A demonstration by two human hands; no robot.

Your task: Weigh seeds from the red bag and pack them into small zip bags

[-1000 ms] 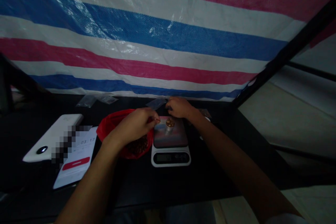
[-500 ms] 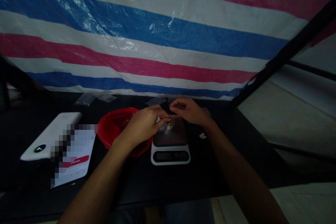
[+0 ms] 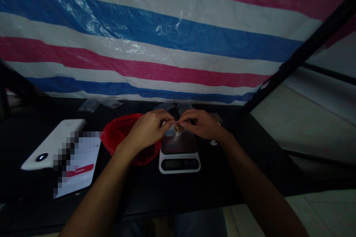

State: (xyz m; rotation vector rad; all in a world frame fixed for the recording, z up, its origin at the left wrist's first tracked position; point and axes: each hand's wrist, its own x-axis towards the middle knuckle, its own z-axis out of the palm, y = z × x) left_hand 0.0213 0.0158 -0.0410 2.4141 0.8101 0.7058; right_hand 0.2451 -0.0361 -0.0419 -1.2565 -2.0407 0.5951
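A white kitchen scale with a metal plate stands on the dark table, its display facing me. On its plate sits a small round cup filled with golden-brown bits. My left hand comes in from the left, fingers pinched just behind the cup. Opposite it, my right hand is also pinched, and the fingertips of both hands meet over the far side of the cup. What they pinch is too small and dark to make out. An open red plastic bag lies left of the scale, partly under my left forearm.
A white power bank and a lit tablet or phone, partly pixelated, lie on the left. Clear plastic bags are along the back edge below a striped tarp. A small white piece lies right of the scale.
My right hand has moved down and left, so its fingertips now meet those of my left hand. My left hand has shifted slightly up and left.
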